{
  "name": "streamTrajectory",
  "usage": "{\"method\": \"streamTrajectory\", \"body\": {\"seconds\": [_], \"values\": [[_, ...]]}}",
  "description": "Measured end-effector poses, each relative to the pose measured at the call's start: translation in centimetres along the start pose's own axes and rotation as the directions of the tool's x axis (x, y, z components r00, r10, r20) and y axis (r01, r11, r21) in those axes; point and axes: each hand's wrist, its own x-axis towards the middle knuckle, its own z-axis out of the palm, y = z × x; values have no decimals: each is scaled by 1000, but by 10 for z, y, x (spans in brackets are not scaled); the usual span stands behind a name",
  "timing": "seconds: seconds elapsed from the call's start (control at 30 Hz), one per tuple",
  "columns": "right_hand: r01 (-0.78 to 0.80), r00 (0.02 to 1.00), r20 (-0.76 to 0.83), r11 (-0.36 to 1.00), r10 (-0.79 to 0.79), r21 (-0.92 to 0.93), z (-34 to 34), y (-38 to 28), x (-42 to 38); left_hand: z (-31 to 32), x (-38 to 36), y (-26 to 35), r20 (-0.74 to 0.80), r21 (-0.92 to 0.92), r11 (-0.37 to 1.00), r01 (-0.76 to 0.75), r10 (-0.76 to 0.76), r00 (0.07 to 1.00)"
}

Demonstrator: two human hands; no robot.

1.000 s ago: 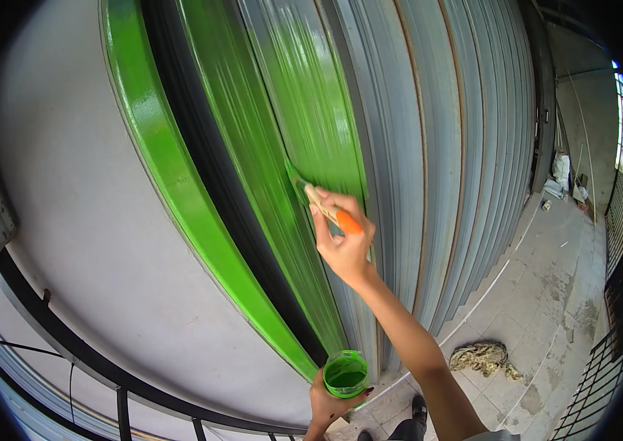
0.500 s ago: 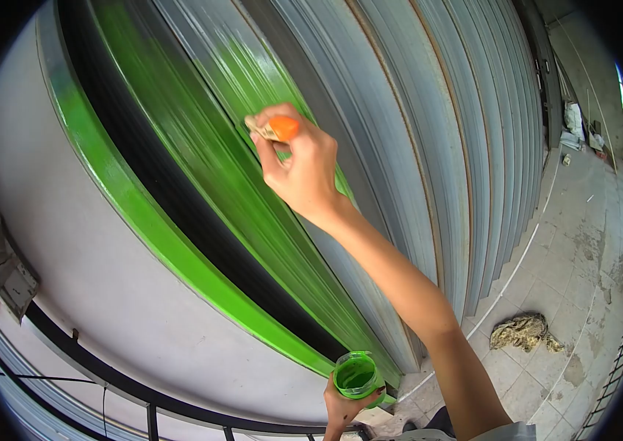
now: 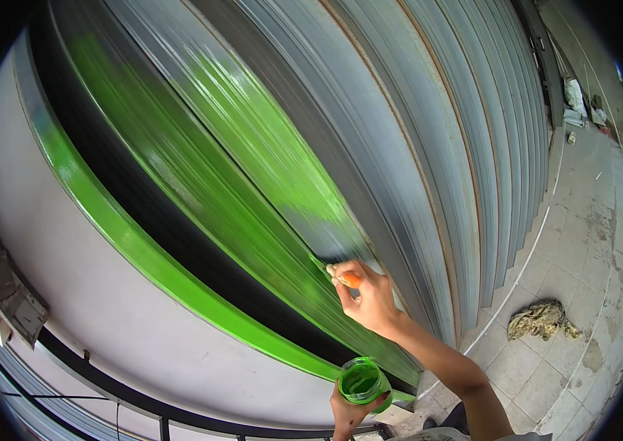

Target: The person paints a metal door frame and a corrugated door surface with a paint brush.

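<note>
My right hand (image 3: 372,300) grips a paintbrush (image 3: 350,280) with an orange handle end. Green-wet bristles point up and left against the ribbed metal panel (image 3: 319,239), at the lower part of a grey strip. That strip carries streaky green paint (image 3: 267,151) higher up. Below, my left hand (image 3: 348,413) is wrapped round a clear jar (image 3: 380,395) of green paint (image 3: 360,379), held upright with its mouth open. Its fingers have paint smudges. The jar is close to the panel's lower end, a short way under the brush hand.
Unpainted grey folds (image 3: 429,147) with rusty edges continue to the right. On the left are a green-painted edge strip (image 3: 127,228), a black groove and a pale wall (image 3: 105,294). A crumpled patterned cloth (image 3: 542,320) lies on the tiled floor (image 3: 558,275). Dark railing (image 3: 98,378) runs along the bottom left.
My right hand has moved down and right along the panel with the brush, from the painted strip to its barer lower part. More green shows on that strip. The left hand still holds the jar.
</note>
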Motion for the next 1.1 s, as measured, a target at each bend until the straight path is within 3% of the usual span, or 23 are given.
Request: {"method": "streamTrajectory", "body": {"seconds": [0.17,0.33,0.47,0.6,0.67,0.8,0.9,1.03,1.07,1.1], "values": [[168,982,-100,981,-158,100,22,-50,127,4,-1,8,0,-22,1000,-22,22,1000],[374,895,-326,911,-305,174,47,-81,220,3,-1,9,-3,-2,1000,-16,16,1000],[428,855,-393,889,-339,165,58,-47,161,2,-3,7,-7,-8,1000,7,-7,1000],[195,939,-321,959,-122,204,41,-2,32,0,-4,6,0,-67,998,15,-15,1000],[54,981,-190,994,-35,99,26,18,-32,-2,-4,4,0,-88,996,16,-16,1000],[-57,996,-72,998,58,19,-2,32,-78,-6,-4,0,29,-36,999,32,-31,999],[-25,994,-108,999,28,23,5,17,-30,-6,-7,0,34,-18,999,39,-39,999],[210,952,-250,970,-174,122,35,-12,69,-4,-9,5,38,-44,998,43,-41,998],[156,966,-231,973,-115,171,31,-27,83,-3,-10,4,38,-58,997,44,-41,998],[244,932,-314,953,-181,177,32,-33,96,-2,-9,4,38,-68,997,34,-32,999]]}}
